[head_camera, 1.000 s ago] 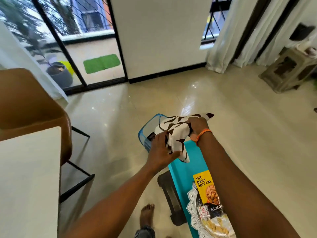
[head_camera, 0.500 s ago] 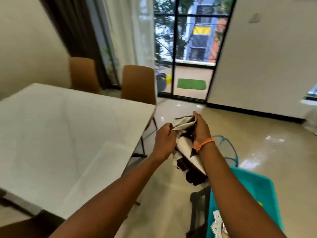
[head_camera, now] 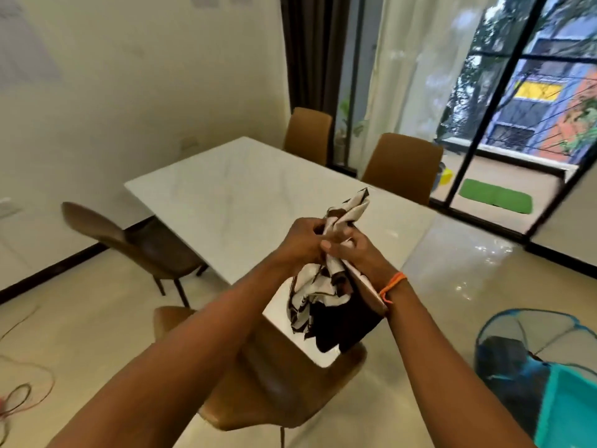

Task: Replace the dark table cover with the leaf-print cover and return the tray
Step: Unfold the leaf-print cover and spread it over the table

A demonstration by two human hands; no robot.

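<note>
At frame centre my left hand (head_camera: 302,242) and right hand (head_camera: 358,253) both clutch the bunched leaf-print cover (head_camera: 326,295) above the near corner of the table (head_camera: 232,192). The marble top is bare, so the dark cover looks already off; spreading this one and returning the tray remain.

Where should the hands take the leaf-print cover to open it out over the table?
Probably at the loose corner of the leaf-print cover that sticks up above the hands. The left hand and right hand clutch it bunched, its bulk hanging below them. Pinch that free edge from above with one hand, then run the other along the hem, over the bare white table.
</note>
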